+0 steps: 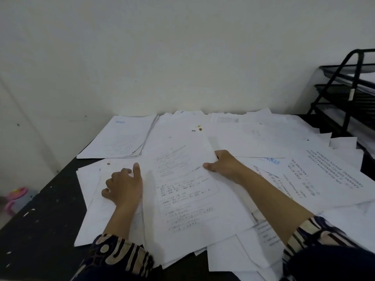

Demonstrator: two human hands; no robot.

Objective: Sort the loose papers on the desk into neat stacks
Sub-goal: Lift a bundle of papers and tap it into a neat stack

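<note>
— White printed sheet, long axis running away from the person, lies between both hands atop loose papers on the dark worktop.
— Who has it?
— Right hand pinches its right edge; left hand rests beside it, fingers loosely curled, holding nothing.
— Destination?
— Probably the neat stack, far-left.

- Bare dark desk is lying open along the near left, offering free passage.
- Loose papers are covering the middle and right.
- A neat stack is occupying the far left.
- A black tray rack is blocking the far right.
- The wall is closing the far side.
</note>
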